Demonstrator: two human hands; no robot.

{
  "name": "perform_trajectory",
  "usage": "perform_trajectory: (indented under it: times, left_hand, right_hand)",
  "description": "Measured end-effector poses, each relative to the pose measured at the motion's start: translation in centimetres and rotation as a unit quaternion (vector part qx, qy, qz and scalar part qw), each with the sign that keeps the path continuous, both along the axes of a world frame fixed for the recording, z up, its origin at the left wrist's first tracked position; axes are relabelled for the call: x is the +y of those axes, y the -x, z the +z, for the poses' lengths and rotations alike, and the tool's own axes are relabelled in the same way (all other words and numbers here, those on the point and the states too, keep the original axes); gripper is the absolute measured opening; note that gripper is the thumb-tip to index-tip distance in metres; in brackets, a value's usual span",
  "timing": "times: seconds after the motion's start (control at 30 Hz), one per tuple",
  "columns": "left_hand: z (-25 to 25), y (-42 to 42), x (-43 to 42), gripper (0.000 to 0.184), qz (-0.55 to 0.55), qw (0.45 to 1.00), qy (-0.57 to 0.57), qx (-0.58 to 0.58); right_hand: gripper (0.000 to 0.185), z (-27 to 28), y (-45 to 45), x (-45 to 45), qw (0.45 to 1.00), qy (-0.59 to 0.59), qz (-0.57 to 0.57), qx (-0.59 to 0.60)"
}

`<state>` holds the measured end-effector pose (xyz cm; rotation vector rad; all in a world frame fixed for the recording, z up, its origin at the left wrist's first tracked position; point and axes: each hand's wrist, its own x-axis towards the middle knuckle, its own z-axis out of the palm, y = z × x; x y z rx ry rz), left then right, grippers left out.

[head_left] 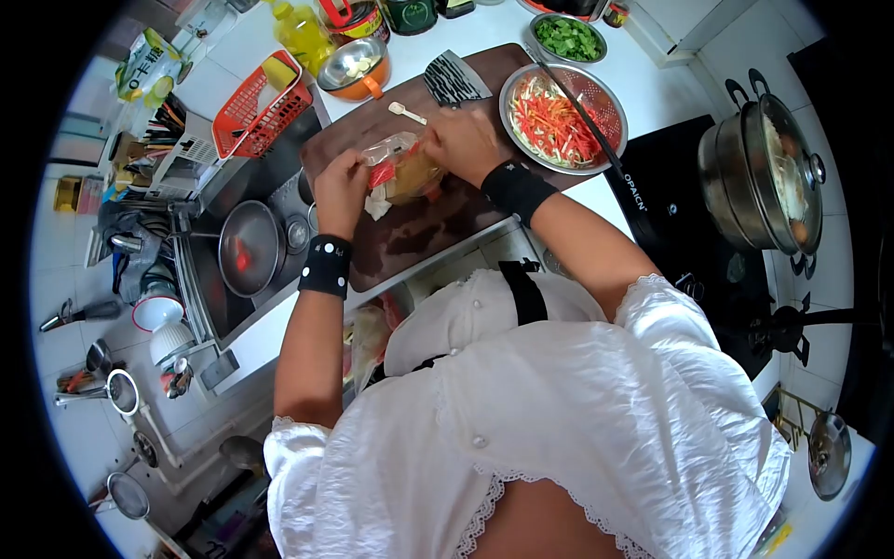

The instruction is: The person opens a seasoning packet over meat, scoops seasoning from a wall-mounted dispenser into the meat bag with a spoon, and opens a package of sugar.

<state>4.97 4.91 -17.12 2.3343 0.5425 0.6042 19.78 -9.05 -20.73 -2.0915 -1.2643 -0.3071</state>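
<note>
A clear plastic bag (413, 177) with brownish contents and a red patch is stretched between my two hands above the dark cutting board (372, 256). My left hand (341, 184) grips its left edge, fingers closed. The fingers of my right hand (464, 142) pinch its upper right edge. A small whitish spoon (406, 114) points out beside my right fingers; whether they hold it or it lies on the board, I cannot tell. Just beyond that hand rests a black-and-white patterned knife blade (456, 78). A whitish scrap (377, 203) is below the bag.
Right of the board stands a metal colander (504, 116) of shredded vegetables, with dark chopsticks (582, 112) across it. A bowl of chopped greens (568, 39) is behind. The lidded steamer pot (731, 177) stands on the black stove. At left are a sink, pan (251, 249) and red basket (233, 119).
</note>
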Motion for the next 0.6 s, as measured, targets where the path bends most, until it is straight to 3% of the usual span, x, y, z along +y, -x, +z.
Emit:
perform_trajectory:
  times: [0.07,0.27,0.37,0.47,0.6]
  left_hand:
    - [0.2,-0.3,0.2,0.009,-0.001,1.0,0.002,-0.002]
    - [-1.0,-0.2,1.1,0.011,-0.004,1.0,-0.03,0.002]
    - [-1.0,-0.3,1.3,0.015,0.006,0.999,-0.043,0.009]
    - [-0.8,-0.5,1.3,0.016,0.013,1.0,0.006,-0.014]
    - [-2.3,-0.3,2.8,0.015,0.03,0.986,0.163,0.0]
  right_hand:
    - [0.008,0.6,-0.2,0.1,0.998,-0.06,-0.017,-0.011]
    - [0.007,0.1,-0.1,-0.3,0.999,0.019,0.012,0.03]
    - [0.009,0.7,-0.1,-0.1,1.0,-0.03,-0.008,0.003]
    - [0.006,0.7,-0.2,-0.1,0.997,-0.008,-0.004,0.072]
    - [0.015,0.2,-1.1,0.5,0.942,-0.072,0.016,0.326]
